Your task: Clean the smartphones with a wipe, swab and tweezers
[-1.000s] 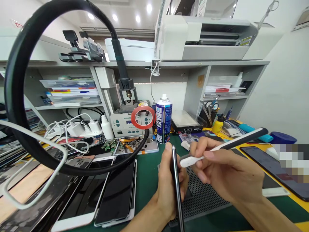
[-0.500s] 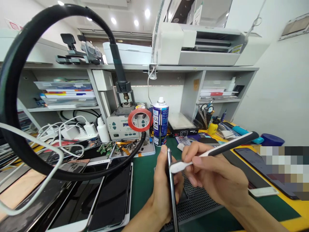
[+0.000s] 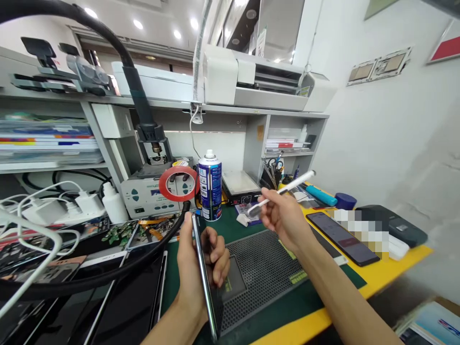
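Note:
My left hand (image 3: pixel 196 273) holds a dark smartphone (image 3: pixel 205 282) on edge above the green mat, its thin side facing me. My right hand (image 3: pixel 283 218) grips a slim white brush (image 3: pixel 283 190) by its middle, lifted up and to the right of the phone, apart from it. The brush head points left toward the blue spray can (image 3: pixel 210 191). A black perforated mat (image 3: pixel 264 268) lies under and between both hands.
A rework station (image 3: pixel 143 196) with a red tape ring (image 3: pixel 178 183) stands behind the spray can, its thick black hose (image 3: pixel 89 282) looping left. Phone screens (image 3: pixel 132 306) lie at the left, several dark phones (image 3: pixel 341 237) on the yellow table edge at right. Shelves hold a white machine (image 3: pixel 251 79).
My right hand has lifted the brush up and away from the phone's edge toward the right. The view has swung right, and my left hand with the phone sits lower and further left.

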Demonstrator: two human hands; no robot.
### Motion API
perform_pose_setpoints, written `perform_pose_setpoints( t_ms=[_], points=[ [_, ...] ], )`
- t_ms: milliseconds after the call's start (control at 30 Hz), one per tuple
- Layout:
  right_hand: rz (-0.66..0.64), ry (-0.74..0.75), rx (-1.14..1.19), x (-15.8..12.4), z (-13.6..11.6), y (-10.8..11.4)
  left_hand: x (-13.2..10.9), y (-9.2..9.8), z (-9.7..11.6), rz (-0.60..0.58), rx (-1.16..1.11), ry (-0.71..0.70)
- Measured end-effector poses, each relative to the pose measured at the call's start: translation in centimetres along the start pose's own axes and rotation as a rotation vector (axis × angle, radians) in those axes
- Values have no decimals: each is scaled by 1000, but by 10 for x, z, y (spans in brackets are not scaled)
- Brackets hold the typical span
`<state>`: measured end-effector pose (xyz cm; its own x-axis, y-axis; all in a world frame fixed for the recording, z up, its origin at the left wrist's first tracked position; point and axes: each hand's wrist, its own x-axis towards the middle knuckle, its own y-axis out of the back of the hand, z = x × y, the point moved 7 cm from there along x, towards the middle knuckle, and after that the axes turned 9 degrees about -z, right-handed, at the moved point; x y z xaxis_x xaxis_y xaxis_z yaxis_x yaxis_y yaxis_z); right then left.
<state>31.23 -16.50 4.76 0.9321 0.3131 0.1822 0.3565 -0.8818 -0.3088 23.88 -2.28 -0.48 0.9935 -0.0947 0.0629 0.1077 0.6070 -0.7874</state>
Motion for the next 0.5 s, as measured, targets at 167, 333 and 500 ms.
perform_pose_setpoints(
  t_ms=[167, 333, 500],
  points=[
    [-157, -216, -108, 5, 27, -8, -1, 3, 10, 37, -3, -37],
    [-194, -370, 66, -1, 67, -31, -1, 5, 11, 25, 22, -36],
    [-135, -420, 273, -2, 88, -41, -1, 4, 13, 19, 59, -50]
  ],
)
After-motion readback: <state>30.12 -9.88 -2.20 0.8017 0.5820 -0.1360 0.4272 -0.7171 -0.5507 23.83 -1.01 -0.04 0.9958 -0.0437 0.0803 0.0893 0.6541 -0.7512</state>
